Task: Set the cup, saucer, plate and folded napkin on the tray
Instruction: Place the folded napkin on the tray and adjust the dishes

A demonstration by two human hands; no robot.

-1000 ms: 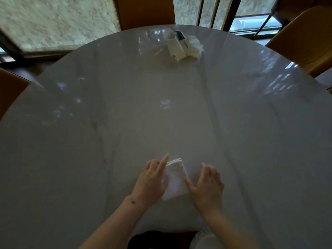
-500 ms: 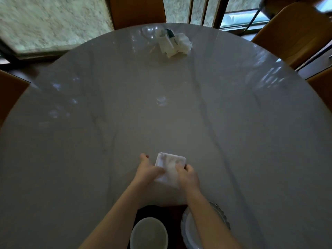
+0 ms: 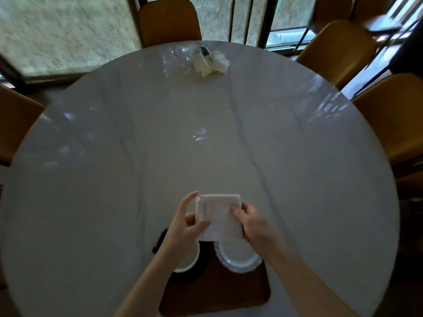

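Observation:
A white folded napkin [image 3: 219, 216] is held up between both hands over the near part of the table. My left hand [image 3: 183, 227] pinches its left edge and my right hand [image 3: 254, 225] grips its right edge. Below it a dark brown tray [image 3: 229, 291] lies at the table's near edge. On the tray, a white cup [image 3: 188, 259] stands on a dark saucer [image 3: 196, 274] at the left, partly hidden by my left wrist. A white plate [image 3: 238, 257] with a frilled rim lies at the right.
The round pale marble table [image 3: 206, 145] fills the view. A heap of white tissues and a packet [image 3: 209, 61] lies at its far edge. Tan chairs [image 3: 336, 49] ring the table at the back, right and left. Windows are behind.
The napkin went from lying flat on the table to being lifted in both hands and brought nearer, over the tray. The view tilted down, so tray, cup and plate now show.

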